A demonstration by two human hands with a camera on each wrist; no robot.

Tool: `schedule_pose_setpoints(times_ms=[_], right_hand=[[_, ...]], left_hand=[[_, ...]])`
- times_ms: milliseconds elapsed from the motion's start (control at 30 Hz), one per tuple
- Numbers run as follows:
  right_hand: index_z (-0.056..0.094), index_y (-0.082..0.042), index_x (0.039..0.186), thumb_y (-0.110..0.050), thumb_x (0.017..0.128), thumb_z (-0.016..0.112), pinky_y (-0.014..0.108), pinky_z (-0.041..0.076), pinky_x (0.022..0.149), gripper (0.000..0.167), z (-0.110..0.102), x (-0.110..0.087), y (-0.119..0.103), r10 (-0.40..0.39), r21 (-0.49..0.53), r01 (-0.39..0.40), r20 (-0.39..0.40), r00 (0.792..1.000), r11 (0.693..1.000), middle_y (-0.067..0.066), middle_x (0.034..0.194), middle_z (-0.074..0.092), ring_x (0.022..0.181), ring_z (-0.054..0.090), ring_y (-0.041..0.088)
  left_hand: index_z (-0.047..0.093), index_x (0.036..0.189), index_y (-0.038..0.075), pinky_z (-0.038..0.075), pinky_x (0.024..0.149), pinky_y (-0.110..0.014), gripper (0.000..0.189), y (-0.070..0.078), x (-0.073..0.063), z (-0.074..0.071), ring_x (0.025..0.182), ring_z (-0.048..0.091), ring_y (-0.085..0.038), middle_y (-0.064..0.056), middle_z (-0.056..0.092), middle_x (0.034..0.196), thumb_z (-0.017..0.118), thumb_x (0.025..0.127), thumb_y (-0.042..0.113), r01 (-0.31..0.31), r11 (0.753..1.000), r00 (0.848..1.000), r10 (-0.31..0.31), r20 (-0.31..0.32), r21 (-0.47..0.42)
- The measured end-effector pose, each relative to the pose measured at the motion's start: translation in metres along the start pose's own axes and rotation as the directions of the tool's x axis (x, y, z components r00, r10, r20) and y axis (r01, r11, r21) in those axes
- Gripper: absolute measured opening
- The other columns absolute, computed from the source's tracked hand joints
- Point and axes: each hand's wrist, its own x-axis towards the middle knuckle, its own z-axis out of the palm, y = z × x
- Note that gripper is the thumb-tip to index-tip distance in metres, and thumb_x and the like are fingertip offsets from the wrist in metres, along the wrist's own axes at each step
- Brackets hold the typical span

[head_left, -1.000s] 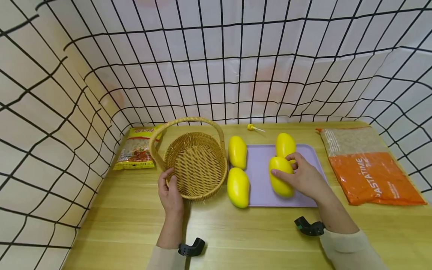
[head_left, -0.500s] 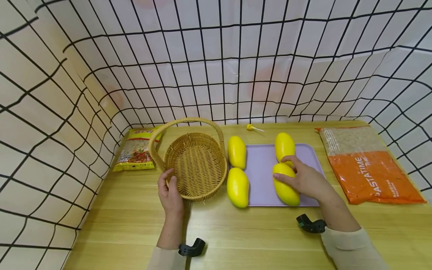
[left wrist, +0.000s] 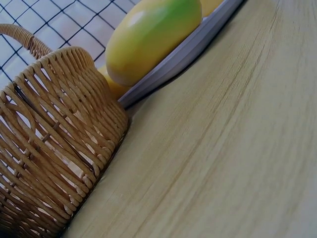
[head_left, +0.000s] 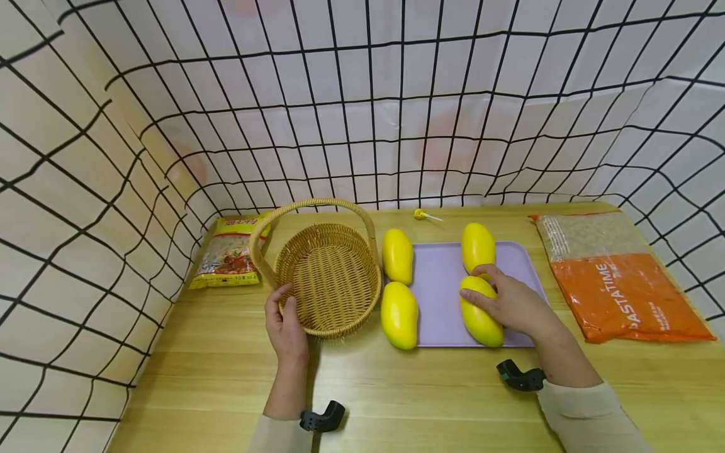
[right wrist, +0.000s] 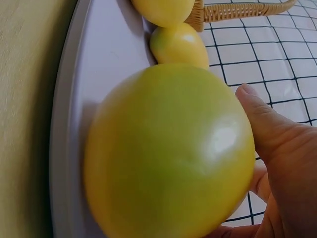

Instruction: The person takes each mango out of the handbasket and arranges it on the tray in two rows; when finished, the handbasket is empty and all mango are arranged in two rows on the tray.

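In the head view my right hand (head_left: pixel 512 305) grips a yellow mango (head_left: pixel 480 324) at the front right of the lilac tray (head_left: pixel 436 296). The right wrist view shows the greenish end of this mango (right wrist: pixel 168 153) close up, with my thumb (right wrist: pixel 262 114) along its side. Just behind it on the tray lies another mango (head_left: pixel 477 242). Two more mangoes, a rear one (head_left: pixel 398 255) and a front one (head_left: pixel 399 318), lie along the tray's left edge. My left hand (head_left: pixel 287 330) holds the near left rim of a wicker basket (head_left: pixel 328 283), which has nothing in it.
A yellow food packet (head_left: pixel 226 251) lies left of the basket. On the right is an orange bag marked PASTATIME (head_left: pixel 623 289). A yellow lollipop (head_left: pixel 421 214) lies behind the tray. Grid-patterned cloth (head_left: pixel 385 113) walls the table (head_left: pixel 396 396) at the back and sides.
My right hand has moved the gripped mango toward me and slightly right, turning it a little at an angle on the tray. The left hand and basket stay where they were.
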Motion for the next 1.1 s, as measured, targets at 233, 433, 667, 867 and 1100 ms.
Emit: schedule_pose_setpoints(times_ms=[233, 433, 667, 867, 1100], right_hand=[[0.043, -0.009, 0.147, -0.068, 0.096, 0.053, 0.048, 0.051, 0.079, 0.078, 0.0008, 0.0004, 0.0010, -0.009, -0.015, 0.008, -0.012, 1.000, 1.000, 0.028, 0.132, 0.062, 0.096, 0.062, 0.031], [0.044, -0.009, 0.147, -0.068, 0.095, 0.052, 0.053, 0.050, 0.084, 0.079, 0.0018, 0.0009, 0.0007, -0.007, -0.037, 0.006, -0.030, 1.000, 0.999, 0.028, 0.137, 0.059, 0.103, 0.062, 0.035], [0.048, -0.009, 0.145, -0.069, 0.096, 0.051, 0.057, 0.049, 0.088, 0.077, 0.0027, 0.0005, 0.0021, -0.022, -0.064, 0.017, -0.065, 0.998, 0.998, 0.029, 0.135, 0.060, 0.109, 0.061, 0.038], [0.050, -0.008, 0.144, -0.069, 0.095, 0.052, 0.059, 0.048, 0.090, 0.077, 0.0025, -0.0009, 0.0007, -0.022, -0.074, 0.016, -0.076, 0.997, 0.997, 0.029, 0.133, 0.060, 0.111, 0.060, 0.040], [0.050, -0.008, 0.144, -0.068, 0.094, 0.055, 0.054, 0.049, 0.084, 0.078, 0.0031, -0.0007, -0.0001, -0.019, -0.075, 0.013, -0.073, 0.997, 0.997, 0.027, 0.128, 0.061, 0.103, 0.060, 0.035]], left_hand=[[0.059, 0.127, -0.004, 0.025, 0.118, -0.043, 0.030, 0.0006, 0.0006, -0.0002, 0.146, 0.036, -0.022, -0.012, 0.053, 0.143, 0.049, 0.101, 0.009, 0.004, 1.000, 1.000, -0.004, -0.003, 0.012], [0.059, 0.127, -0.003, 0.025, 0.119, -0.044, 0.030, 0.0007, 0.0004, -0.0004, 0.146, 0.036, -0.023, -0.012, 0.053, 0.144, 0.049, 0.101, 0.009, 0.003, 1.000, 1.000, -0.002, -0.006, 0.022], [0.059, 0.127, -0.002, 0.023, 0.120, -0.047, 0.030, 0.0004, -0.0008, -0.0012, 0.148, 0.034, -0.024, -0.012, 0.051, 0.147, 0.049, 0.101, 0.010, 0.007, 1.000, 1.000, -0.008, 0.004, 0.026], [0.059, 0.127, -0.002, 0.022, 0.121, -0.047, 0.030, -0.0007, -0.0005, -0.0014, 0.149, 0.032, -0.023, -0.011, 0.051, 0.147, 0.049, 0.101, 0.011, 0.015, 1.000, 1.000, -0.015, 0.006, 0.020], [0.059, 0.127, -0.002, 0.022, 0.121, -0.047, 0.031, -0.0008, -0.0005, -0.0014, 0.149, 0.033, -0.023, -0.011, 0.051, 0.147, 0.049, 0.101, 0.011, 0.012, 1.000, 1.000, -0.012, 0.007, 0.022]])
